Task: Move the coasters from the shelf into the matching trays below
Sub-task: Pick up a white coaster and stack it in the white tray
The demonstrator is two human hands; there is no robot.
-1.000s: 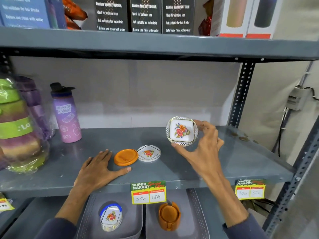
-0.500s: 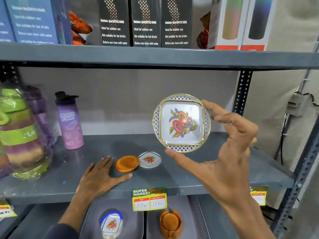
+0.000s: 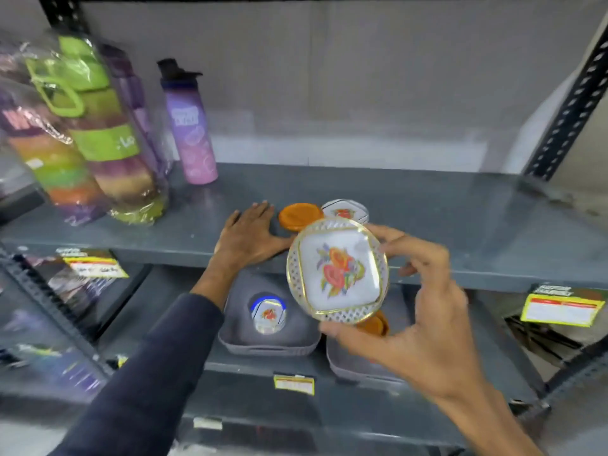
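Observation:
My right hand [image 3: 424,307] grips a round white coaster with a floral print and gold rim [image 3: 337,269], held in the air in front of the shelf edge. My left hand [image 3: 246,236] lies flat and open on the grey shelf [image 3: 444,218], beside an orange coaster [image 3: 300,216] and a second floral coaster [image 3: 345,210]. On the shelf below, a grey tray [image 3: 269,345] holds a floral coaster stack in a blue holder [image 3: 268,312]. Right of it, another grey tray [image 3: 355,366] holds orange coasters [image 3: 375,324], partly hidden by the held coaster.
A purple bottle [image 3: 190,126] and wrapped multicoloured bottles [image 3: 95,143] stand on the shelf's left side. Price tags [image 3: 561,307] hang on the shelf edges. A black perforated upright [image 3: 572,103] borders the right.
The view has tilted down, showing the lower trays. My right hand has brought the floral coaster down from above the shelf to in front of its edge. The left hand stays flat.

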